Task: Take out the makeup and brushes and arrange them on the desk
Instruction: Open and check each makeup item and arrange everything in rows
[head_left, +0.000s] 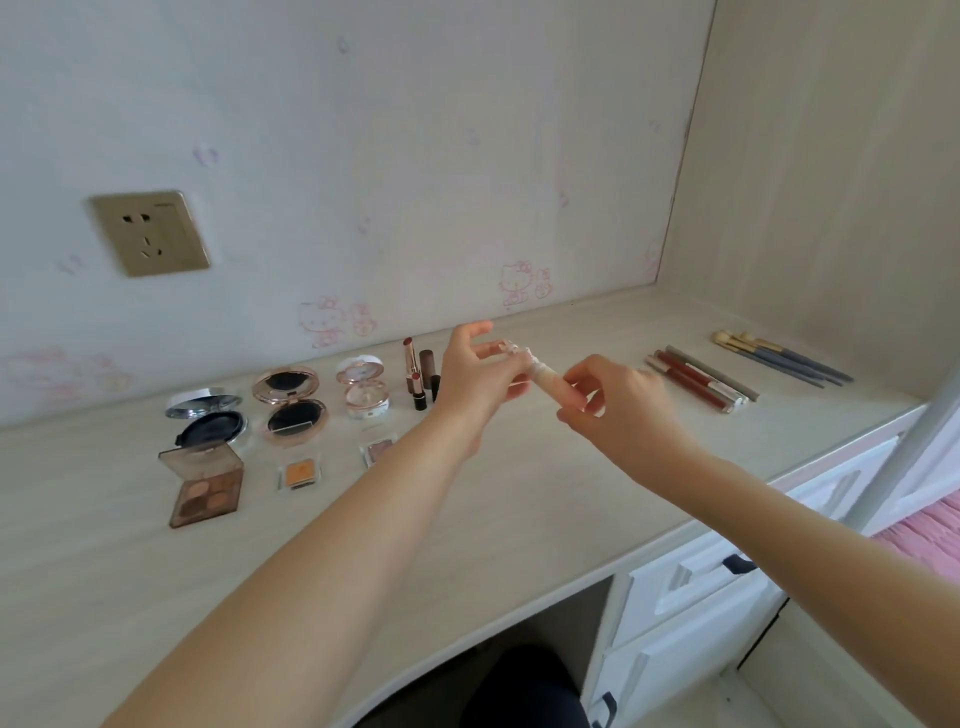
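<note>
Both hands hold a slim cream-coloured makeup tube (551, 378) above the middle of the desk (519, 493). My left hand (480, 382) grips its white cap end, and my right hand (618, 405) grips its body. On the desk at left lie three open round compacts (291, 408), an open eyeshadow palette (205, 483) and two small single-shadow pans (300, 473). Opened lipsticks (415, 374) stand behind my left hand. To the right lie red lip pencils and glosses (698, 382), then several brushes (779, 358).
A wall socket (150, 234) sits on the back wall at left. A side panel closes off the desk at right. White drawers (691, 597) hang under the desk's right end, with a dark chair seat (524, 686) below the opening.
</note>
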